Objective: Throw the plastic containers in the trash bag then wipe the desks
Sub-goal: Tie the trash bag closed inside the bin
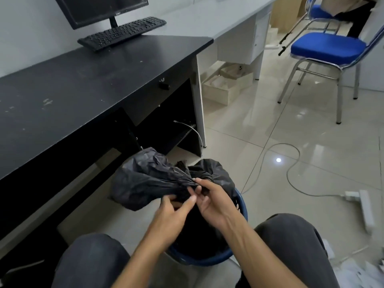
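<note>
A black trash bag (145, 179) bulges out over a blue bin (209, 261) on the floor between my knees. My left hand (172, 213) and my right hand (212, 200) meet at the bag's gathered neck, and the fingers of both pinch the bunched plastic there. The black desk (83, 86) stretches along the left, its top dusty and marked. A grey desk (207, 19) continues beyond it. No plastic containers are visible.
A monitor (99, 9) and black keyboard (122, 32) stand at the back of the black desk. Two blue chairs (328, 46) stand at the right. A cable (291, 177) and a white power strip (363, 206) lie on the tiled floor. Boxes (218, 88) sit under the grey desk.
</note>
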